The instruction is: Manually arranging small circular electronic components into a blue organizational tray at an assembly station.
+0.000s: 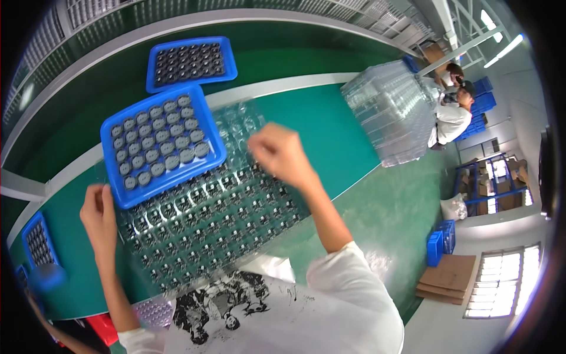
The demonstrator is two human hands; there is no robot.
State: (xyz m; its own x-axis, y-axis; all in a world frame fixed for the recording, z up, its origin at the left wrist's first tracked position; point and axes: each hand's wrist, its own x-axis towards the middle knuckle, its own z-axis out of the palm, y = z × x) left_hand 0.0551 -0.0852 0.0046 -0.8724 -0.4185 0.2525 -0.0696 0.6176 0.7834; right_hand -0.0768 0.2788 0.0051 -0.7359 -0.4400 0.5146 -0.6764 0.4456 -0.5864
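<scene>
While the left hand (99, 215) grips the near-left edge of a clear blister tray (218, 227), fingers curled over its rim, the right hand (282, 154) hovers over the tray's far side, closed into a loose fist; whether it pinches anything I cannot tell. That clear tray lies flat on the green worktable (330, 135), right in front of the person, its pockets filled with small dark parts. Overlapping its far-left corner sits a blue tray (162, 144), tilted, packed with round grey pieces in rows. Beyond that, a second blue tray (190, 62) rests on the darker conveyor belt, apart from the first. Off to the right, a tall stack of empty clear trays (392, 112) stands on the table's end. At far left, another blue tray (38, 242) lies near the table's edge.
</scene>
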